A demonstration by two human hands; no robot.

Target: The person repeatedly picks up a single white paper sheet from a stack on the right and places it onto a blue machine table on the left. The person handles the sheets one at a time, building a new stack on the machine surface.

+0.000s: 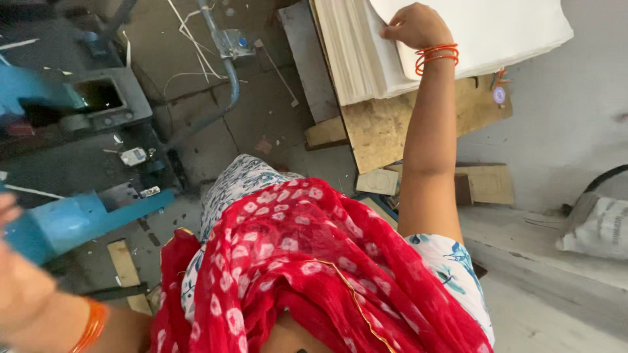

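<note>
Up at one o'clock the person's right hand (415,26) reaches out at full arm's length, fingers curled down and closed on the top leaves of a thick stack of white paper sheets (366,52), with a bundle of thin orange bangles (437,57) round the wrist. The stack rests on a rough brown wooden board (386,127), which sticks out beneath it toward five o'clock of the pile, next to a pale grey wall (562,124).

The left hand (19,287) is down at eight o'clock, very near the lens and badly blurred (I cannot tell whether it is open or closed, or whether it holds anything); an orange bangle (91,327) shows at that wrist too. Just above it, at nine o'clock, stands a blue-painted metal machine (72,219) on a dirty grey floor (261,111), with a grey pipe (226,72) running off toward eleven o'clock.

A red scarf with white dots (307,261) fills six o'clock.

As I judge it, the work is at an early point: the upper sheets are gripped and slightly raised at their edge, but nothing has come away from the pile, and no sheet is at the machine
</note>
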